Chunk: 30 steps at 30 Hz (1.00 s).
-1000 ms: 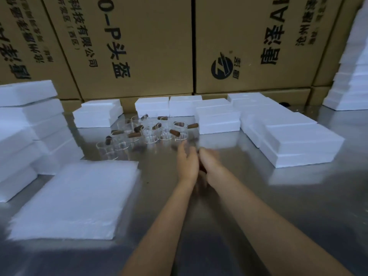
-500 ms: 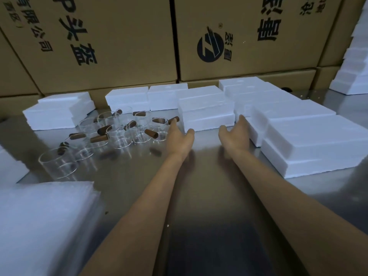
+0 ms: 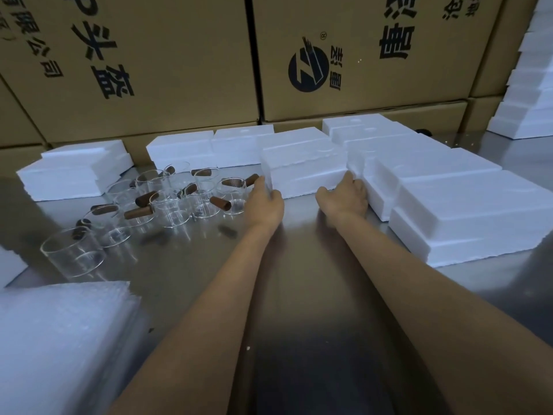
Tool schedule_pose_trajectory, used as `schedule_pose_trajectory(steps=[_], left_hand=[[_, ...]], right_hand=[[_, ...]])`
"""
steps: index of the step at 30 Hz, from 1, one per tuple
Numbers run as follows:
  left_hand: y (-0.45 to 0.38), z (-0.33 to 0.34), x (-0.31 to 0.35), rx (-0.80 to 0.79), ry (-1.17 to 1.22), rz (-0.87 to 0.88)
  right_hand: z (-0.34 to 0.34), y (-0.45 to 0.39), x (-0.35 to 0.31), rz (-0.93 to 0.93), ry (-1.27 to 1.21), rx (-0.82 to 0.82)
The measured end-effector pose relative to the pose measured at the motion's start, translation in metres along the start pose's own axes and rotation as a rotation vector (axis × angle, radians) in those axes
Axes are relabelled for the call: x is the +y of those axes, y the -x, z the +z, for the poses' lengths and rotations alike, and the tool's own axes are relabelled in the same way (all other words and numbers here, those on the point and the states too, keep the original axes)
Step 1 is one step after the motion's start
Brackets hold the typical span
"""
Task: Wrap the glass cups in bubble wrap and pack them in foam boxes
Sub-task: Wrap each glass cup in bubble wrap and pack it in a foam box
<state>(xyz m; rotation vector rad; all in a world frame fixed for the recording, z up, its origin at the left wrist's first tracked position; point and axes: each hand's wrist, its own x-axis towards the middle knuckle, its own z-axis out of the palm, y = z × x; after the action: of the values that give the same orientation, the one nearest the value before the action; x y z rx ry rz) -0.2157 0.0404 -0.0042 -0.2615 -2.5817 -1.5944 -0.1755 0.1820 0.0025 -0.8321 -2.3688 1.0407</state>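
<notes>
A white foam box stands on the steel table straight ahead. My left hand grips its left end and my right hand grips its right end, fingers curled round the corners. Left of it stand several clear glass cups with brown wooden handles. A stack of bubble wrap sheets lies at the near left.
More foam boxes line the right side and the back. Tall cardboard cartons wall off the far edge. A foam stack rises at the far right. One cup stands apart, nearest the bubble wrap.
My hands parted from the table's middle, reached forward and closed on the two ends of the foam box. The view moved nearer to the boxes.
</notes>
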Motion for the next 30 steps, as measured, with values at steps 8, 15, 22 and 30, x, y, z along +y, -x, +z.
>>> schedule_pose_trajectory(steps=[8, 15, 22, 30], left_hand=[[0.005, -0.005, 0.000, 0.007, 0.082, -0.048], [0.010, -0.005, -0.001, -0.004, 0.043, -0.024], [0.000, -0.001, -0.001, 0.054, -0.076, -0.043], [-0.002, 0.005, 0.000, 0.153, -0.037, -0.053]], right_hand=[[-0.002, 0.003, 0.006, -0.052, -0.095, -0.037], [-0.013, 0.011, 0.004, 0.077, -0.280, -0.118], [-0.006, 0.005, -0.001, 0.067, -0.199, -0.051], [0.004, -0.009, 0.000, 0.066, -0.112, -0.006]])
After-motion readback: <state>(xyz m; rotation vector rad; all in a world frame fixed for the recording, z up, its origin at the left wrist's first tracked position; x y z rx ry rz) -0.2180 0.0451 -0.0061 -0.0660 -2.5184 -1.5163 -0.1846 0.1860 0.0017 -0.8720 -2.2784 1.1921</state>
